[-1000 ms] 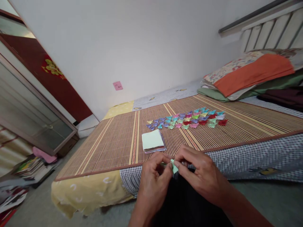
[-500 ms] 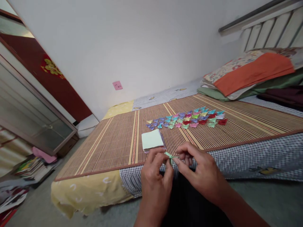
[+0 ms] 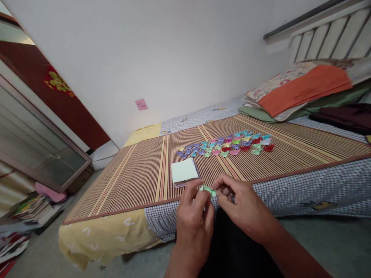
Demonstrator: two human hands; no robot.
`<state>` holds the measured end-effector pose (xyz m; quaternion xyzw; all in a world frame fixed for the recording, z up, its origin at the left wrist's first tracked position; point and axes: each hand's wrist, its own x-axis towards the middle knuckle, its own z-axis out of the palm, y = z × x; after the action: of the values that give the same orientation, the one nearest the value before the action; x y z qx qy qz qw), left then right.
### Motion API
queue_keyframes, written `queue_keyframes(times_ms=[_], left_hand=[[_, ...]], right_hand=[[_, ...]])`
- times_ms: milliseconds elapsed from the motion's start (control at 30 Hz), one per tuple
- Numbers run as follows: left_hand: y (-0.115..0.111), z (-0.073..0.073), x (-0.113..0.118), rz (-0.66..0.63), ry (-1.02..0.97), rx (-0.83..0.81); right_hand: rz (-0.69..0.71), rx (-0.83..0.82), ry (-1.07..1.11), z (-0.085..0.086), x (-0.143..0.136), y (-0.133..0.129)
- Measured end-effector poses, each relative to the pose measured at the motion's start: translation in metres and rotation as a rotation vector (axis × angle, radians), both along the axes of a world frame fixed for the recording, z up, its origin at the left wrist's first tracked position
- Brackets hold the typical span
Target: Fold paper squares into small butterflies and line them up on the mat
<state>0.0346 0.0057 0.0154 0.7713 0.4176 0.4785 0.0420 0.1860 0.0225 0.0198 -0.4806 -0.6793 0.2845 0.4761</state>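
A small folded piece of light green paper (image 3: pixel 208 189) is held between both hands just above the bed's front edge. My left hand (image 3: pixel 194 212) pinches its left end with bent fingers. On its right end, the thumb and forefinger of my right hand (image 3: pixel 242 202) are closed. Just beyond my left hand lies a stack of square paper (image 3: pixel 183 171) with a pale green sheet on top. Farther back, several small folded paper pieces (image 3: pixel 226 146) in many colours stand in slanting rows on the striped mat (image 3: pixel 139 173).
Pillows with an orange band (image 3: pixel 307 90) and dark folded cloth (image 3: pixel 342 117) lie at the right of the bed. A radiator (image 3: pixel 333 33) is on the wall behind. Books (image 3: pixel 33 206) are piled on the left, beside a glass-fronted cabinet (image 3: pixel 46 139).
The green paper now shows more of its surface between my fingers. My left hand has shifted slightly right and turned a little. The whole view has moved slightly.
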Motion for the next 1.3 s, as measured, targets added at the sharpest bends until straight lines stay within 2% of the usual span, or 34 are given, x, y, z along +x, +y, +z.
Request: queue_keyframes(times_ms=[300, 433, 533, 800, 1033, 1167, 1300], left_hand=[[0.004, 0.002, -0.002, -0.045, -0.1, -0.081], [0.005, 0.007, -0.002, -0.051, -0.167, -0.216], [0.004, 0.01, -0.001, -0.056, -0.177, -0.295], [0.004, 0.01, -0.001, -0.066, -0.12, -0.276], [0.003, 0.008, -0.001, -0.047, -0.152, -0.262], [0.002, 0.01, 0.0, -0.05, -0.176, -0.238], [0.002, 0.012, 0.001, -0.057, -0.231, -0.289]], right_hand=[[-0.009, -0.008, -0.009, 0.0, 0.005, 0.002], [-0.012, 0.121, -0.125, 0.0, 0.008, 0.001], [0.06, 0.206, -0.203, 0.004, 0.01, 0.0], [0.102, 0.194, -0.499, 0.019, 0.014, -0.003], [0.009, 0.222, -0.488, 0.013, 0.01, -0.005], [0.041, 0.215, -0.446, 0.016, 0.007, -0.007], [0.078, 0.215, -0.352, 0.017, 0.007, -0.008]])
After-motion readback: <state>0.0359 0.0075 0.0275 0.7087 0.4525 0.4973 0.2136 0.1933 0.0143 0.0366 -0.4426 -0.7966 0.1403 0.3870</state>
